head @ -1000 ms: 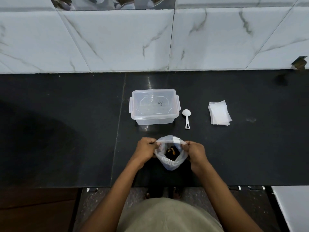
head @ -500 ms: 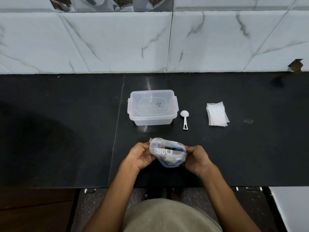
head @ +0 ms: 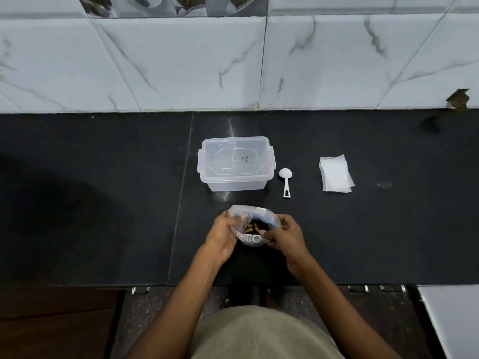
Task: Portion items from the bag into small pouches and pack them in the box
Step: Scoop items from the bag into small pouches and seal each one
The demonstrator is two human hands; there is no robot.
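Observation:
A small clear plastic bag (head: 252,226) with white lettering stands on the black counter near its front edge, its mouth open and rolled down, with orange and dark pieces inside. My left hand (head: 224,235) grips the bag's left rim. My right hand (head: 283,235) pinches the right rim. Behind the bag sits a clear plastic box (head: 234,163) with its lid on. A white scoop (head: 285,181) lies just right of the box. A stack of small clear pouches (head: 335,174) lies farther right.
The black counter (head: 103,203) runs to a marble-tiled wall (head: 233,60) at the back. Its front edge is just below my hands, with floor beneath. A white surface (head: 451,320) shows at the lower right.
The bag's rim has been folded down further and its mouth now faces up, showing the pieces inside. Both hands stayed on the bag and shifted slightly on its rim.

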